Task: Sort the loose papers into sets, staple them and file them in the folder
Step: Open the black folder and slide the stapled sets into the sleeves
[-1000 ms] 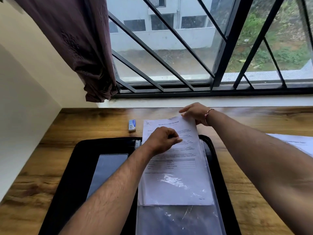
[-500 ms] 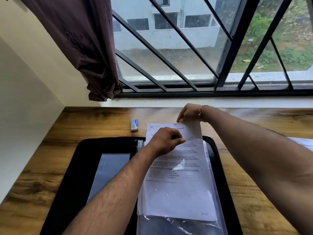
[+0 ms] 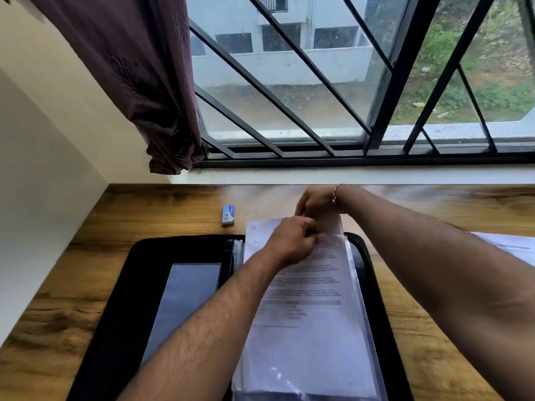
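The left hand (image 3: 292, 241) is covering the top of the printed sheet (image 3: 307, 285) and the fingertips of the right hand (image 3: 315, 202), leaving both grips unreadable. Blur is smearing the sheet's text past reading. The bottom edge is cutting off the folder (image 3: 115, 299) and both forearms; the right edge is cropping more papers (image 3: 515, 247). The small box (image 3: 228, 214) on the desk (image 3: 144, 209) is showing a label too small to read.

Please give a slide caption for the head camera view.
Left hand and right hand grip the top of a printed sheet and its clear sleeve in the open black folder.
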